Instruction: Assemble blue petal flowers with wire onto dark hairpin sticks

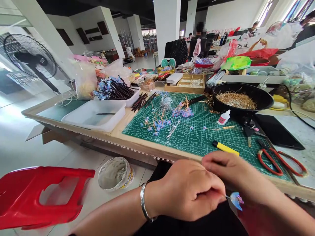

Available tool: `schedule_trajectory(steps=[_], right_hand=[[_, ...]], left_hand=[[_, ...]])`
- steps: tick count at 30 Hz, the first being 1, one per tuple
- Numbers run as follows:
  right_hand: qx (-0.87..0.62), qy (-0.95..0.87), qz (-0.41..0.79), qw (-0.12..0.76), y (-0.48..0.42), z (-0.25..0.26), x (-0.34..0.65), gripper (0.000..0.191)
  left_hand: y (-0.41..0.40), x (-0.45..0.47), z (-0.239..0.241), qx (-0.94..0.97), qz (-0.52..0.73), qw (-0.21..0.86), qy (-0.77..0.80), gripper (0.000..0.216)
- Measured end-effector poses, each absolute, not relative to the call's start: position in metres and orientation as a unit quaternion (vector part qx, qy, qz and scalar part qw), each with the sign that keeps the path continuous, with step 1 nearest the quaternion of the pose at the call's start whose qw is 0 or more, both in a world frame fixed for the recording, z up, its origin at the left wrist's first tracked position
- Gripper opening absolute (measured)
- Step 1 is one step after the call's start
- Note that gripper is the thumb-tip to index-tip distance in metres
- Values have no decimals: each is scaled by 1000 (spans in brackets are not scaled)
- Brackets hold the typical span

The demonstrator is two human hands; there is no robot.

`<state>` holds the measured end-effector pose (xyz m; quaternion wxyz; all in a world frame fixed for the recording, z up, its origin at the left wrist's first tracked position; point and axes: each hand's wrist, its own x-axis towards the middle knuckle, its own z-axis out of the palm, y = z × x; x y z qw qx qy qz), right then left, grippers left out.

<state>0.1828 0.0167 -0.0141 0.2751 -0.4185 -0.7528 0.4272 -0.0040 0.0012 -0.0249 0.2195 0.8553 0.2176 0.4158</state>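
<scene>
My left hand [189, 190] is closed in a fist near my lap, pinching the thin wire stem of a small blue flower [236, 200] that sticks out to its right. A silver bangle [144, 203] circles that wrist. My right hand [230, 170] curls over the left one with its fingers bent and pressed together at the same stem. Both hands hover just in front of the table's wooden edge [137, 147], below the green cutting mat [197, 131].
On the mat lie loose blue flowers [182, 113], a glue bottle [223, 118], a yellow knife [225, 148] and red-handled pliers [280, 160]. A black pan [241, 98] of straw-like wire, white trays [95, 114], dark sticks [115, 90]. Red stool [41, 196] and tub [115, 173] on floor. People sit farther back.
</scene>
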Motion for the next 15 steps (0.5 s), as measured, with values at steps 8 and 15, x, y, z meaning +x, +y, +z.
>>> schedule_trajectory(steps=[8,15], right_hand=[[-454,-667,554,203,-16,-48,188,25],[-428,-417,658,459,0,-56,166,24]], left_hand=[[18,-10,-40,774,467,87,419,11],[12,4,-40,778,450,101,426,13]])
